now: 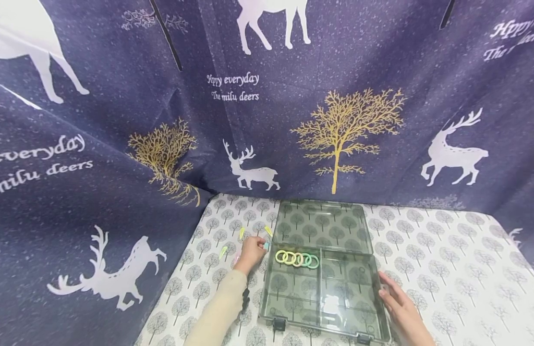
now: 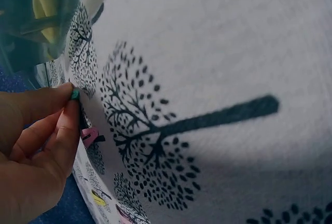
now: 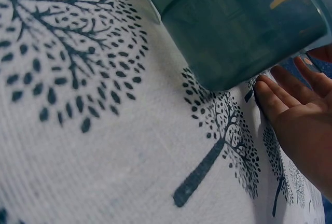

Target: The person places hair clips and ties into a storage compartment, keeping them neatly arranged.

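My left hand (image 1: 251,252) pinches a small teal hair clip (image 2: 75,94) between thumb and fingertips, just left of the box; most of that clip is hidden by the fingers. The clear grey-green compartment box (image 1: 348,293) lies with its lid folded back. Its upper left compartment holds a row of overlapping rings (image 1: 297,260) in yellow, pink and green. At the box's right side, my right hand (image 1: 398,305) rests its fingers against the wall. Those fingers (image 3: 277,92) look fairly straight in the right wrist view.
Yellow hair clips (image 1: 223,252) and a pink hair clip (image 2: 89,137) lie scattered on the tree-print cloth (image 1: 448,269) around the left hand. Beyond the box, the transparent lid (image 1: 323,223) lies flat. A dark blue deer-print curtain (image 1: 271,120) hangs behind.
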### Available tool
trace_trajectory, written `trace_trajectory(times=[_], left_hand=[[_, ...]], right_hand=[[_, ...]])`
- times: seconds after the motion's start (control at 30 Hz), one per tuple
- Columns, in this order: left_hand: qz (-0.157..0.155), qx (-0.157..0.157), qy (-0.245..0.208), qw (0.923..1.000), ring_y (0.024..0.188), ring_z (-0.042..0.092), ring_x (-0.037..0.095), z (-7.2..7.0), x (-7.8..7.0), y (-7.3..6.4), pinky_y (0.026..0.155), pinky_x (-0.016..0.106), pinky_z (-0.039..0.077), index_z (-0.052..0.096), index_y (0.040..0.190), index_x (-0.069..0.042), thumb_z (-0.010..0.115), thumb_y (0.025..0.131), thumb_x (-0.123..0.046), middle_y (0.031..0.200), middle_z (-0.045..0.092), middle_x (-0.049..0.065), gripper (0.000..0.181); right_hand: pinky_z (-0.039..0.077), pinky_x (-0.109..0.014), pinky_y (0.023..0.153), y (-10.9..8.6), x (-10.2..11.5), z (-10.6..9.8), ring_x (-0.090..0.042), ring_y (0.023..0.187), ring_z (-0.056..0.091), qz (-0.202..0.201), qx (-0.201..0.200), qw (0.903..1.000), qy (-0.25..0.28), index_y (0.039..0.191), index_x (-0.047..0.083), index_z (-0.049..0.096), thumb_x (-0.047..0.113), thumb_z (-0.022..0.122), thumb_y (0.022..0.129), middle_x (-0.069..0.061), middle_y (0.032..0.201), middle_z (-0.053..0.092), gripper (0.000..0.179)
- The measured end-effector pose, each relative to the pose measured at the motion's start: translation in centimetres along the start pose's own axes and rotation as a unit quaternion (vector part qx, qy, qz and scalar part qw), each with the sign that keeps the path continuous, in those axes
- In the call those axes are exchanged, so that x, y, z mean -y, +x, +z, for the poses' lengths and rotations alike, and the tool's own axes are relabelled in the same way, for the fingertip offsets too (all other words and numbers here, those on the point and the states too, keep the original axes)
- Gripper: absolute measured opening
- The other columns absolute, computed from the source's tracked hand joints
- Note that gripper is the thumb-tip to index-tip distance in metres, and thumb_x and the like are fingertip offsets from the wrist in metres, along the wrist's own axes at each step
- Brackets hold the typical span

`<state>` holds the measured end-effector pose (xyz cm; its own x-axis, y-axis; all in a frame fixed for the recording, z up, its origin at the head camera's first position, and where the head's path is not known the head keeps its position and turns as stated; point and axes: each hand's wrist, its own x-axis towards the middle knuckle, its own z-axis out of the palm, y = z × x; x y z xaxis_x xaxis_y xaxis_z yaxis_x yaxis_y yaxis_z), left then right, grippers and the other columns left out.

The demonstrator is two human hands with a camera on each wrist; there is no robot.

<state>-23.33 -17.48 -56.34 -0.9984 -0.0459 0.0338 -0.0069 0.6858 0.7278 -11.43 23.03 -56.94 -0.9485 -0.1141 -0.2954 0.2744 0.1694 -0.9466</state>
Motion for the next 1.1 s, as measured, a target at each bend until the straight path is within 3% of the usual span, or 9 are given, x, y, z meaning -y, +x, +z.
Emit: trace_trajectory(times=[0.13,0.27,0.37,0.4,0.53,0.7,0.87,1.0,1.1], left_hand=[[0.011,-0.002,-0.009,0.9999,0.064,0.054,0.013,0.1,0.0,0.1,0.064,0.029,0.057,0.069,0.099,0.009,0.072,0.072,0.010,0.073,0.064,0.010,0.027],[0.025,-0.007,-0.012,0.9996,0.063,0.051,0.011,0.3,-0.1,0.2,0.064,0.029,0.056,0.069,0.098,0.010,0.070,0.072,0.011,0.071,0.063,0.009,0.026],[0.029,-0.017,0.000,0.9994,0.065,0.052,0.013,0.5,0.0,0.1,0.066,0.031,0.057,0.070,0.097,0.008,0.070,0.070,0.010,0.071,0.064,0.009,0.026],[0.032,-0.023,0.007,0.9992,0.065,0.053,0.014,0.6,0.1,0.0,0.067,0.033,0.057,0.071,0.096,0.008,0.070,0.070,0.010,0.071,0.065,0.009,0.026],[0.031,-0.042,0.010,0.9986,0.069,0.058,0.018,0.7,0.3,-0.1,0.072,0.037,0.059,0.072,0.094,0.006,0.071,0.067,0.011,0.075,0.067,0.010,0.027],[0.023,-0.029,-0.008,0.9993,0.066,0.059,0.017,0.0,0.5,-0.4,0.066,0.033,0.059,0.071,0.097,0.007,0.069,0.071,0.012,0.074,0.066,0.010,0.027],[-0.019,-0.029,-0.035,0.9988,0.062,0.059,0.015,-1.4,0.0,-0.3,0.059,0.027,0.057,0.070,0.100,0.005,0.068,0.074,0.009,0.076,0.068,0.012,0.027],[-0.062,-0.047,-0.081,0.9937,0.066,0.066,0.025,-2.4,-1.2,0.1,0.059,0.026,0.059,0.069,0.106,0.003,0.068,0.078,0.009,0.081,0.068,0.013,0.029],[-0.067,-0.059,-0.115,0.9894,0.071,0.067,0.028,-2.9,-2.6,0.3,0.056,0.026,0.060,0.068,0.108,0.003,0.068,0.079,0.008,0.084,0.069,0.014,0.030]], right_hand=[[0.016,-0.053,0.114,0.0,0.0,-0.2,-0.041,0.143,0.003,-0.002,0.007,0.9999,0.013,0.153,0.009,0.016,0.038,0.046,0.101,-0.020,0.159,0.007,0.067],[0.033,-0.025,0.108,-0.2,-0.1,-0.4,-0.036,0.144,0.006,-0.013,0.000,0.9999,0.012,0.153,0.010,0.018,0.035,0.047,0.101,-0.019,0.159,0.009,0.065],[0.033,-0.006,0.096,-0.3,-0.1,-0.3,-0.034,0.144,0.006,-0.026,-0.003,0.9995,0.019,0.152,0.007,0.019,0.031,0.047,0.101,-0.021,0.158,0.010,0.063],[0.033,-0.005,0.095,-0.3,-0.1,-0.3,-0.034,0.144,0.006,-0.030,-0.003,0.9993,0.023,0.152,0.006,0.019,0.030,0.048,0.101,-0.022,0.158,0.010,0.063],[0.034,-0.010,0.100,-0.3,-0.1,-0.1,-0.037,0.144,0.004,-0.027,-0.002,0.9993,0.025,0.152,0.007,0.019,0.032,0.048,0.101,-0.020,0.158,0.010,0.063],[0.030,-0.025,0.109,-0.2,-0.2,0.0,-0.040,0.144,0.003,-0.021,-0.003,0.9995,0.024,0.152,0.008,0.020,0.033,0.048,0.101,-0.019,0.158,0.012,0.063],[0.028,-0.033,0.111,-0.2,-0.2,0.1,-0.039,0.144,0.006,-0.017,-0.008,0.9997,0.016,0.152,0.009,0.021,0.034,0.049,0.100,-0.017,0.159,0.013,0.064],[0.032,-0.021,0.107,-0.1,-0.1,0.1,-0.038,0.144,0.008,-0.013,-0.009,0.9998,0.009,0.152,0.010,0.021,0.036,0.049,0.100,-0.016,0.159,0.011,0.065],[0.032,-0.007,0.097,-0.2,0.0,0.1,-0.039,0.143,0.009,-0.014,-0.009,0.9998,0.011,0.152,0.010,0.021,0.036,0.049,0.100,-0.015,0.160,0.010,0.065]])
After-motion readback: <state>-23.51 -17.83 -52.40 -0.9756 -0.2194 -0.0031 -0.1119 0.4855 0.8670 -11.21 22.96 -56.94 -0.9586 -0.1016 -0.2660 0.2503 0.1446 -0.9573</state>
